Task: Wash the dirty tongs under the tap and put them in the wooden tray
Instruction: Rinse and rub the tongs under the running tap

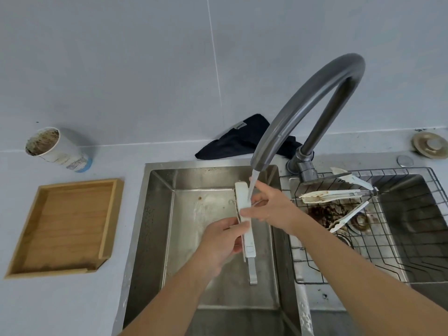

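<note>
Over the left sink basin [160, 214] I hold a pair of white tongs [249, 246] upright under the running tap [303, 103]. My left hand [220, 241] grips the tongs around their middle. My right hand [269, 207] pinches their upper part, where the water stream lands. Their metal hinge end points toward me. Two more dirty white tongs [339, 196] lie on the wire rack [388, 238] over the right basin. The wooden tray [106, 214] sits on the counter left of the sink.
A soiled paper cup [58, 151] stands behind the tray. A dark cloth [242, 139] lies behind the sink by the tap's base. Brown food residue sits in the right basin under the rack. A sink plug [431, 145] rests at the far right.
</note>
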A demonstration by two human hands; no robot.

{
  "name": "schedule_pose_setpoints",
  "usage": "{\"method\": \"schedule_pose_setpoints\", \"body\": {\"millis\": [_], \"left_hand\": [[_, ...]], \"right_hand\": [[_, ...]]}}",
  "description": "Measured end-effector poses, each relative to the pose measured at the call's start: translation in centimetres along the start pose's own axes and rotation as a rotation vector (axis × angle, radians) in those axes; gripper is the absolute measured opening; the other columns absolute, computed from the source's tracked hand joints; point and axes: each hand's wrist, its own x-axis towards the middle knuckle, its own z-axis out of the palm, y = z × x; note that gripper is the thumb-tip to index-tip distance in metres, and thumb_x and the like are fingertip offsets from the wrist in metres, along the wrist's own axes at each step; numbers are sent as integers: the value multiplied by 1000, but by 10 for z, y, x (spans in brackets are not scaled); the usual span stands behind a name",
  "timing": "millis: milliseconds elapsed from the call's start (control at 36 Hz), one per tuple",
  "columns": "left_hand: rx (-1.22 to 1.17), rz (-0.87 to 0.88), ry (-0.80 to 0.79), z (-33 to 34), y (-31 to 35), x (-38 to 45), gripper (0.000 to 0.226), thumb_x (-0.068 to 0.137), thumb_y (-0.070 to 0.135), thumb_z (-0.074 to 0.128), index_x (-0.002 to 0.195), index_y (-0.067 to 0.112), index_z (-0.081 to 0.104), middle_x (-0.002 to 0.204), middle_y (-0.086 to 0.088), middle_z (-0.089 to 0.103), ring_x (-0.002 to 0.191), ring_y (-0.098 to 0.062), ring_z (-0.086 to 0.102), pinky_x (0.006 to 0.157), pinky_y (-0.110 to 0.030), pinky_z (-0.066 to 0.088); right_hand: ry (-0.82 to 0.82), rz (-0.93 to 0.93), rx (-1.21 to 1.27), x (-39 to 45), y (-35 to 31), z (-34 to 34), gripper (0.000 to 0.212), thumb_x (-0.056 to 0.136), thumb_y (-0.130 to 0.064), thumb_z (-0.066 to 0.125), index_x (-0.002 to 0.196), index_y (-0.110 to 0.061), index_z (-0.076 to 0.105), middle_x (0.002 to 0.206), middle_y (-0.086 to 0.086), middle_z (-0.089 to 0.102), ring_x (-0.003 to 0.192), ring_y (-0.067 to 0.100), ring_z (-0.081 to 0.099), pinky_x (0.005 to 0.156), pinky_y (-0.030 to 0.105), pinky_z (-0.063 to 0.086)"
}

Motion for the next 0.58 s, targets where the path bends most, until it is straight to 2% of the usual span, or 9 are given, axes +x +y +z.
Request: {"method": "schedule_pose_setpoints", "body": {"millis": [56, 111, 167, 278, 333, 417, 472, 500, 583], "left_hand": [[1, -4, -25, -2, 0, -2, 13, 91, 21, 71, 96, 12, 79, 91, -15, 72, 83, -23, 64, 85, -34, 57], [2, -2, -42, -4, -1, -2, 12, 90, 19, 72, 97, 14, 80, 96, -13, 75, 85, -25, 68, 86, -35, 58], [2, -4, -46, -4, -3, -3, 14, 90, 18, 72, 103, 16, 78, 101, -13, 78, 89, -26, 73, 88, -38, 60], [10, 2, -28, -1, -8, -3, 20, 89, 21, 74, 109, 23, 75, 92, -4, 77, 97, -32, 74, 94, -49, 58], [-21, 13, -20, 0, -8, -3, 22, 89, 20, 73, 111, 22, 74, 90, -4, 75, 92, -33, 75, 92, -55, 57], [-36, 24, -18, 1, -7, -5, 23, 91, 19, 71, 114, 19, 72, 87, -6, 73, 78, -27, 74, 88, -56, 58], [-21, 38, -16, 1, -6, -6, 22, 92, 19, 70, 113, 18, 73, 86, -7, 72, 76, -25, 73, 87, -54, 60], [-17, 48, -8, 0, -6, -6, 17, 92, 20, 71, 108, 19, 76, 84, -7, 72, 75, -25, 72, 86, -54, 59], [31, 105, 38, -3, -4, -7, 11, 82, 31, 75, 91, 28, 80, 79, -5, 70, 76, -24, 67, 84, -52, 58]], "right_hand": [[-10, 5, 12, 4, -2, -2, 89, 77, -21, 87, 152, -31, 40, 102, 7, 72, 76, 4, 65, 71, 19, 48], [-14, 7, 20, 9, -3, -4, 75, 78, -19, 86, 144, -26, 52, 86, 7, 69, 68, 3, 63, 67, 20, 47], [12, 12, 65, 13, -4, -4, 54, 81, -17, 84, 130, -21, 62, 76, 2, 65, 61, 4, 60, 59, 19, 46], [132, -8, 162, 15, -8, -4, 7, 95, -15, 69, 99, -10, 65, 60, -7, 62, 48, 4, 52, 47, 14, 42], [201, -7, 175, 14, -10, -2, 12, 99, -12, 59, 88, -10, 61, 51, -12, 59, 45, 5, 52, 44, 14, 41], [239, -24, 155, 11, -8, 0, 17, 101, -15, 56, 85, -12, 61, 55, -5, 60, 50, 12, 54, 47, 21, 43], [180, -27, 164, 9, -5, 2, 7, 100, -18, 59, 98, -15, 65, 64, -1, 65, 57, 16, 56, 53, 27, 45], [139, -23, 165, 7, -2, 4, 10, 98, -19, 62, 108, -19, 65, 69, 0, 68, 60, 16, 57, 55, 29, 46], [26, -16, 173, 4, 4, 12, 53, 89, -18, 76, 134, -31, 52, 83, 2, 75, 65, 15, 61, 59, 29, 49]]}}
